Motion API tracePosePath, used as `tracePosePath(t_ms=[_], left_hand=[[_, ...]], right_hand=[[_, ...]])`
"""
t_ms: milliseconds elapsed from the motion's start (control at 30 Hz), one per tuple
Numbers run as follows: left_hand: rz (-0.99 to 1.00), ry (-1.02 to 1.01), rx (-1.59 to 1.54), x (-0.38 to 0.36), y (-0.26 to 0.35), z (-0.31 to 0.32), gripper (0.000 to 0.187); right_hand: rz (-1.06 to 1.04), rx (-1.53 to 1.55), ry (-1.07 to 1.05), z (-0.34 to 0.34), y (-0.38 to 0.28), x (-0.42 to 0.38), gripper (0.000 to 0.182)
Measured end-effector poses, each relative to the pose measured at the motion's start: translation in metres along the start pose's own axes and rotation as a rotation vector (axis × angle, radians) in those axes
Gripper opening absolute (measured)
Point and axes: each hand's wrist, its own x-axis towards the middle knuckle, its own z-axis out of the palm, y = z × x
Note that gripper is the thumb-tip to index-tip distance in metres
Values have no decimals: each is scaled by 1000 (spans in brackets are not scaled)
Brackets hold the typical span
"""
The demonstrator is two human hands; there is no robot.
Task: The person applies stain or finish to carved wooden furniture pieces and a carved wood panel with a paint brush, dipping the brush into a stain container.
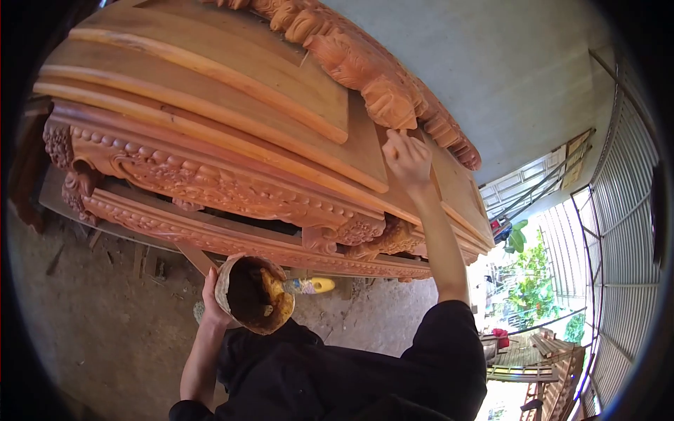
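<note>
My left hand is closed on the side of a round pot, tilted so that its dark inside faces me. Yellowish stuff coats the inner wall. A paintbrush with a yellow handle rests in the pot, its handle sticking out over the rim to the right. My right hand reaches up to the carved wooden piece on top of the furniture. Its fingers are closed at the lower end of that carving, and whatever they hold is hidden.
Below the carving stretches a large reddish-brown wooden furniture piece with stepped boards and a carved front apron. A grey wall rises behind. Wood scraps lie on the concrete floor. Stacked timber stands outside at right.
</note>
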Motion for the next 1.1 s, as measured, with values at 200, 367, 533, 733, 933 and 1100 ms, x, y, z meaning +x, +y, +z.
tracePosePath(t_ms=[200, 367, 533, 733, 933, 1100], left_hand=[[-86, -10, -7, 11, -6, -1, 74], [-162, -36, -45, 17, -15, 15, 79], [-167, 135, 68, 13, -22, 20, 76], [-251, 154, 129, -3, -22, 14, 78], [-213, 250, 205, -10, -21, -4, 77], [-190, 186, 191, -6, -27, 4, 76]], right_hand=[[797, 1097, 364, 21, -36, 72, 20], [1074, 1029, 228, 41, -16, 119, 34], [926, 597, 211, 47, -1, 138, 41], [834, 1022, 29, 47, -9, 129, 29], [755, 1018, 164, 33, -2, 74, 26], [949, 891, 179, -17, -11, 40, 28]])
